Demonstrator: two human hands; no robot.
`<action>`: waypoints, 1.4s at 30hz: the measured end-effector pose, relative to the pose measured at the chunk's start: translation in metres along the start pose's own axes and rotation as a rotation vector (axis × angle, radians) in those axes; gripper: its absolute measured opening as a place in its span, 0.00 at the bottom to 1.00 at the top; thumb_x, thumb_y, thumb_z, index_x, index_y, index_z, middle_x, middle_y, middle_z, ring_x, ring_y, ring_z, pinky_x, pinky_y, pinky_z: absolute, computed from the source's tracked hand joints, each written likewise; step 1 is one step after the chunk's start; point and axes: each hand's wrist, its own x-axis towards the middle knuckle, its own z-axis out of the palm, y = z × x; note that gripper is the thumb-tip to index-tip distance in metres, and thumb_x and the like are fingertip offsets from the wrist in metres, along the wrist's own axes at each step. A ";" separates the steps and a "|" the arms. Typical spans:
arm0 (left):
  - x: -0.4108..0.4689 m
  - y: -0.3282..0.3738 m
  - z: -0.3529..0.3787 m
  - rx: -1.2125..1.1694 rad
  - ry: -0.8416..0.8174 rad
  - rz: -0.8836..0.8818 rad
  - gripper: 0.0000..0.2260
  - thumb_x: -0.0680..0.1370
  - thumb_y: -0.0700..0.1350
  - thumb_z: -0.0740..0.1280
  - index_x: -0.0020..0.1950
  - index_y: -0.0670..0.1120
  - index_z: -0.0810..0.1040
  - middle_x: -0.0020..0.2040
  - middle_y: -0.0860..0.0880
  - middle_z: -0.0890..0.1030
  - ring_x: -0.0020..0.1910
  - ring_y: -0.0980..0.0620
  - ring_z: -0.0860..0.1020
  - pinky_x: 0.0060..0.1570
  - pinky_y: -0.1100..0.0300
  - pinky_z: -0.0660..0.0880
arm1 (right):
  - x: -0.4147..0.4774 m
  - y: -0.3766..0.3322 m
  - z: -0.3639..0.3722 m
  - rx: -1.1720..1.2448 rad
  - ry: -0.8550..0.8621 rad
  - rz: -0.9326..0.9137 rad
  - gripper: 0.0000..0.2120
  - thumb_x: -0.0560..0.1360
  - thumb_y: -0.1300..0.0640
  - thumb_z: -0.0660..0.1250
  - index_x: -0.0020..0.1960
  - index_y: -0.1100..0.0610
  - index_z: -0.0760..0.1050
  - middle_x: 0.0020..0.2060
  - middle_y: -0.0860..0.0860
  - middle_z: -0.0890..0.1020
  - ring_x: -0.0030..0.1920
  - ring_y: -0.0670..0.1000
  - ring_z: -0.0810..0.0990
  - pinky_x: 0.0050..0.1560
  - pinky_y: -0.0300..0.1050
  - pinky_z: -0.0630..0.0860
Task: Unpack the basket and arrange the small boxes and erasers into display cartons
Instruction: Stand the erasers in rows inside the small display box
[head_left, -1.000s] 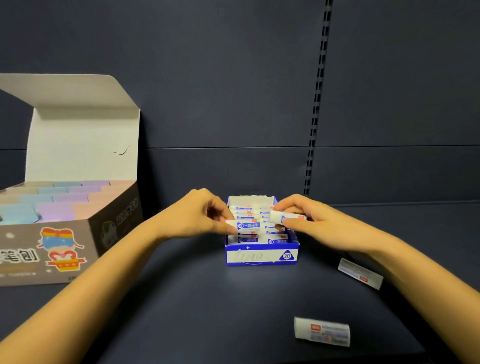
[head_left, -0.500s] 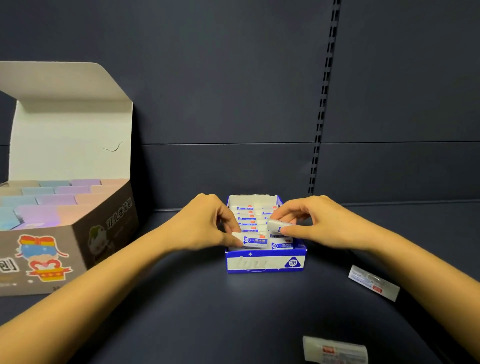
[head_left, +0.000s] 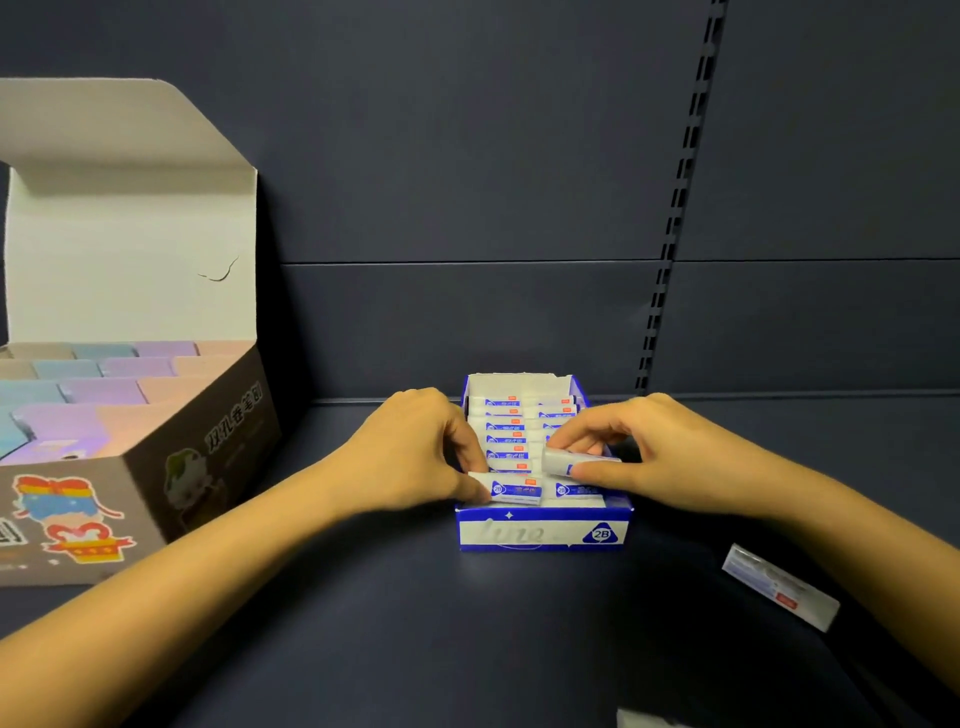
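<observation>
The left hand (head_left: 415, 457) pinches the left end of the front eraser (head_left: 514, 491) between thumb and curled fingers. This eraser lies flat at the front left of the blue carton (head_left: 540, 532), just behind its front wall. The right hand (head_left: 670, 457) grips the raised eraser (head_left: 569, 462) with the thumb below and the fingertips on top. It holds this one level, a little above the front right of the carton, over another eraser that lies there. The two hands are close together across the carton's front, and the two held erasers are almost end to end, the right one higher.

Behind them, more erasers (head_left: 501, 428) fill the carton in two columns, white with blue labels, packed back to its rear wall. The carton stands on a dark shelf (head_left: 415, 649), its front marked "2B".

To the right, beside the right forearm, a loose eraser (head_left: 779, 587) lies flat on the shelf, well apart from the carton. A white corner of something shows at the bottom edge; I cannot tell what it is.

Far left stands the big carton (head_left: 208, 457), its lid (head_left: 130, 234) upright, with rows of pastel boxes (head_left: 104, 389) inside. A back panel (head_left: 467, 182) with a slotted strip (head_left: 670, 260) closes the scene.
</observation>
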 end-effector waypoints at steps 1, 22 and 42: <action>0.001 0.001 0.000 0.034 -0.004 0.000 0.11 0.68 0.50 0.75 0.48 0.48 0.84 0.48 0.56 0.83 0.49 0.57 0.78 0.43 0.69 0.72 | 0.000 0.000 -0.001 -0.003 -0.016 0.006 0.12 0.74 0.50 0.67 0.58 0.44 0.76 0.49 0.37 0.79 0.51 0.39 0.79 0.44 0.24 0.74; -0.001 0.012 -0.003 0.209 -0.056 -0.008 0.06 0.69 0.52 0.73 0.42 0.51 0.82 0.30 0.64 0.72 0.31 0.63 0.73 0.35 0.72 0.64 | 0.001 -0.010 0.007 -0.289 -0.070 -0.014 0.14 0.76 0.47 0.64 0.61 0.45 0.74 0.60 0.40 0.77 0.57 0.39 0.74 0.56 0.38 0.76; -0.008 0.019 -0.002 0.192 -0.060 -0.038 0.05 0.70 0.50 0.72 0.43 0.50 0.83 0.45 0.56 0.82 0.37 0.59 0.73 0.45 0.62 0.74 | 0.008 -0.025 0.000 -0.495 -0.193 -0.013 0.11 0.74 0.45 0.66 0.54 0.47 0.75 0.56 0.41 0.78 0.52 0.42 0.70 0.51 0.36 0.70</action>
